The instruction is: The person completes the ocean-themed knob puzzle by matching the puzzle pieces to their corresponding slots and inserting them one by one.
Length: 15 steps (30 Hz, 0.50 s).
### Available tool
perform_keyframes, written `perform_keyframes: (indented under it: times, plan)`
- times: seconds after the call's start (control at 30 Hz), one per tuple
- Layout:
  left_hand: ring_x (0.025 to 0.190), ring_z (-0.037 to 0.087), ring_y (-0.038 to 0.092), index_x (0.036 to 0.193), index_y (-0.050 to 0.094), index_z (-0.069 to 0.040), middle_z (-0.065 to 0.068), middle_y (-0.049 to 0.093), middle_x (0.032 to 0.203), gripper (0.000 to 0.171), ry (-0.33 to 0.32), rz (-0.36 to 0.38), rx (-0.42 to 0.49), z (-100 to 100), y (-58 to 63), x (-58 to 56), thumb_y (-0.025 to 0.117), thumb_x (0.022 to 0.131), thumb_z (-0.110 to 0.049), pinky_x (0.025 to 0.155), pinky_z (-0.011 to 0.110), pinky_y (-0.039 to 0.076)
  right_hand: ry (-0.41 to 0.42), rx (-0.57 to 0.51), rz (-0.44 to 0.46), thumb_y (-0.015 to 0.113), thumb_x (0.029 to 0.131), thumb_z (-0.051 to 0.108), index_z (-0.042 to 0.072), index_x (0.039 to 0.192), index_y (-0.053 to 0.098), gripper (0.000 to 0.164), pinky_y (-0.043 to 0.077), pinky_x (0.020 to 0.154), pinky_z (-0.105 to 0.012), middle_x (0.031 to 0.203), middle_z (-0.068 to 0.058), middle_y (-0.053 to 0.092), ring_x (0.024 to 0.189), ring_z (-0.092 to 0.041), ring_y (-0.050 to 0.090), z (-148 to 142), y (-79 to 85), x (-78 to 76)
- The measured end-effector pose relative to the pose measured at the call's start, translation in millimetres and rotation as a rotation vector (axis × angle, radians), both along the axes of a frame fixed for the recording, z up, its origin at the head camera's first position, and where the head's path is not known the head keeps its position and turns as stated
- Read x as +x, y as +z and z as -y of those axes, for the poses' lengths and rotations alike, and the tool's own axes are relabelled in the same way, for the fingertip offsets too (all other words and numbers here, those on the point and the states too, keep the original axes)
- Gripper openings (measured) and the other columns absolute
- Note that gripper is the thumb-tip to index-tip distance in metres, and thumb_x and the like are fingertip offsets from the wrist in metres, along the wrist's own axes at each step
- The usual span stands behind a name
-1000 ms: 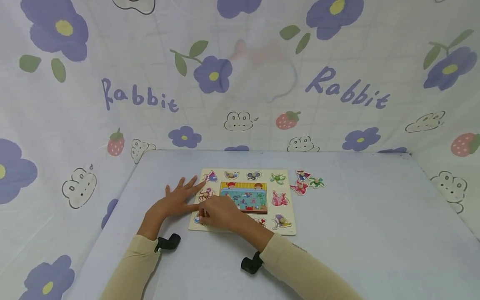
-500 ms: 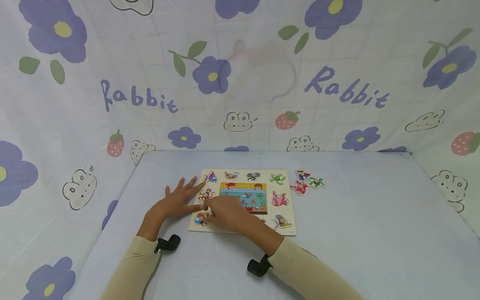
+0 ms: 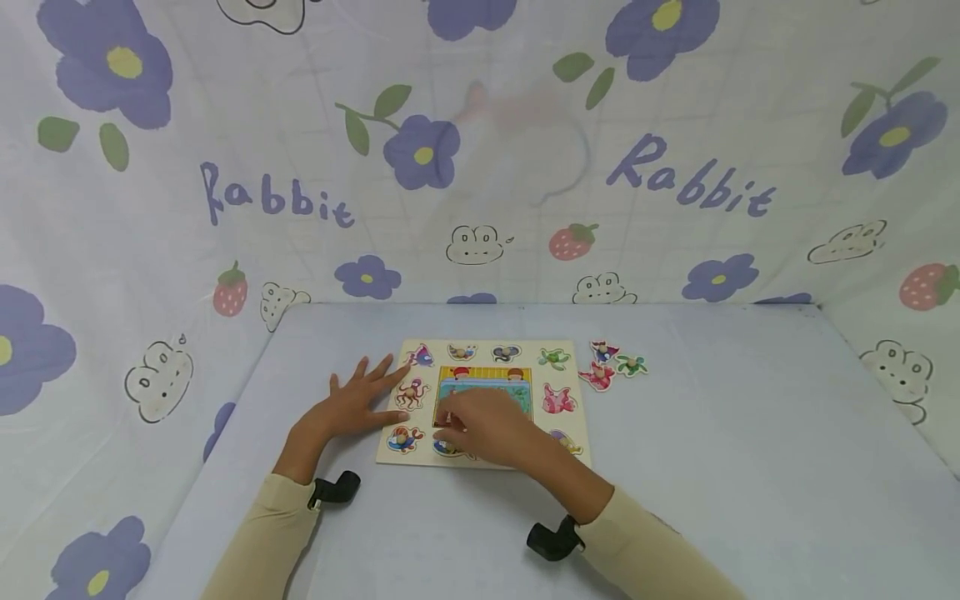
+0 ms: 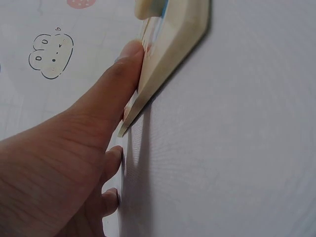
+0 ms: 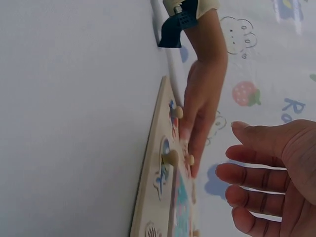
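A cream wooden knob puzzle board [image 3: 392, 457] with sea-animal pictures lies on the table. My left hand [image 3: 348, 408] rests on its left side with the fingers spread; in the left wrist view the thumb [image 4: 123, 69] touches the board's edge. Over the lower middle is my right hand [image 3: 491, 429], fingers loosely bent. From the right wrist, this hand [image 5: 276, 173] holds nothing and stands apart from the board. An octopus piece [image 3: 412, 393] and a hermit-crab-like piece [image 3: 405, 439] sit at the left. A lower piece [image 3: 450, 448] is partly hidden by my right hand.
Right of the board lie three loose knobbed pieces: a green turtle [image 3: 632, 365], a pink-red one [image 3: 597, 377] and a dark blue and red one [image 3: 604, 350]. A patterned cloth [image 3: 517, 192] hangs behind and around the table [image 3: 712, 467].
My right hand has moved right along the board, away from the lower-left piece, which now shows fully. My left hand stays where it was.
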<state>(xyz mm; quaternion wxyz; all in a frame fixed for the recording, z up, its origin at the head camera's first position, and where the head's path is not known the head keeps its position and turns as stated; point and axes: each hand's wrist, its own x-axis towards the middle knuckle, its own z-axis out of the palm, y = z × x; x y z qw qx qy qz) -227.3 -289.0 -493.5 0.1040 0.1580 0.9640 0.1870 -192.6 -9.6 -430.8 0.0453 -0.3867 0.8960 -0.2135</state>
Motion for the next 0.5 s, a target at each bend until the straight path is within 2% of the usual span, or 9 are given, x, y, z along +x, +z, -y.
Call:
perform_keyframes:
  times: [0.13, 0.27, 0.5]
  plan:
    - [0.152, 0.049, 0.0, 0.162, 0.029, -0.026, 0.014, 0.015, 0.169, 0.087, -0.002, 0.004, -0.011, 1.7, -2.8, -1.4, 0.065, 0.091, -0.062, 0.107, 0.082, -0.003, -0.02, -0.027, -0.008, 0.076, 0.093, 0.033, 0.019, 0.102, 0.076, 0.016, 0.044, 0.056, -0.022, 0.074, 0.013, 0.06, 0.067, -0.006, 0.053, -14.5, 1.1, -1.7]
    - [0.152, 0.049, -0.001, 0.162, 0.027, -0.026, 0.013, 0.013, 0.169, 0.087, -0.004, 0.007, -0.006, 2.4, -3.4, -1.8, 0.064, 0.092, -0.062, 0.107, 0.082, -0.003, -0.058, -0.026, -0.019, 0.076, 0.093, 0.035, 0.02, 0.104, 0.076, 0.019, 0.046, 0.058, -0.024, 0.077, 0.013, 0.064, 0.07, -0.006, 0.056, -28.7, 2.2, -4.8]
    - [0.152, 0.05, 0.0, 0.162, 0.028, -0.025, 0.014, 0.014, 0.169, 0.087, -0.009, 0.008, 0.005, 1.9, -2.6, -1.4, 0.065, 0.092, -0.062, 0.106, 0.083, -0.004, -0.112, -0.041, 0.058, 0.077, 0.092, 0.033, 0.018, 0.106, 0.077, 0.021, 0.047, 0.06, -0.027, 0.079, 0.013, 0.065, 0.073, -0.009, 0.055, -54.2, 2.8, -9.8]
